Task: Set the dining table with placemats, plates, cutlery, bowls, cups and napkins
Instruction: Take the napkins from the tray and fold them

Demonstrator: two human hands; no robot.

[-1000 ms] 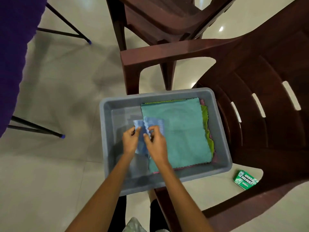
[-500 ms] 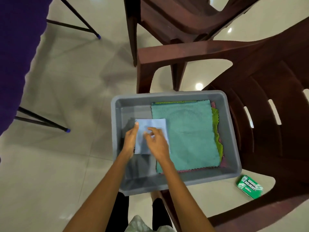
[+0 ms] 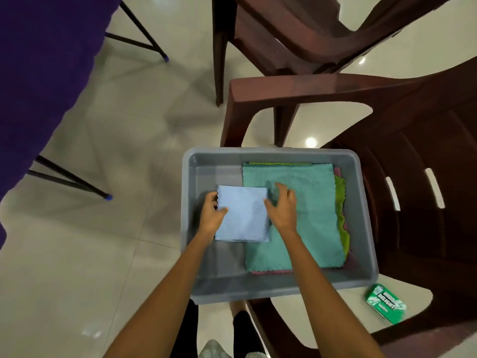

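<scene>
A grey plastic bin (image 3: 271,155) sits on the seat of a brown plastic chair. Inside lies a stack of cloths with a teal cloth (image 3: 309,210) on top; green and pink edges show beneath it. A small light-blue folded napkin (image 3: 242,215) is held above the bin's left half. My left hand (image 3: 210,215) pinches the napkin's left edge, thumb on top. My right hand (image 3: 282,208) is at the napkin's right edge with fingers spread and loosely bent over the teal cloth, thumb touching the napkin.
Brown plastic chairs (image 3: 387,99) stand at the right and behind the bin. A purple-covered table (image 3: 38,73) with black legs is at the left. A green packet (image 3: 386,303) lies on the tiled floor (image 3: 103,254) under the chair's arm.
The crumpled napkin has been flattened into a neat square and lifted. My right hand has moved off its top to its right edge. The view has shifted closer to the bin.
</scene>
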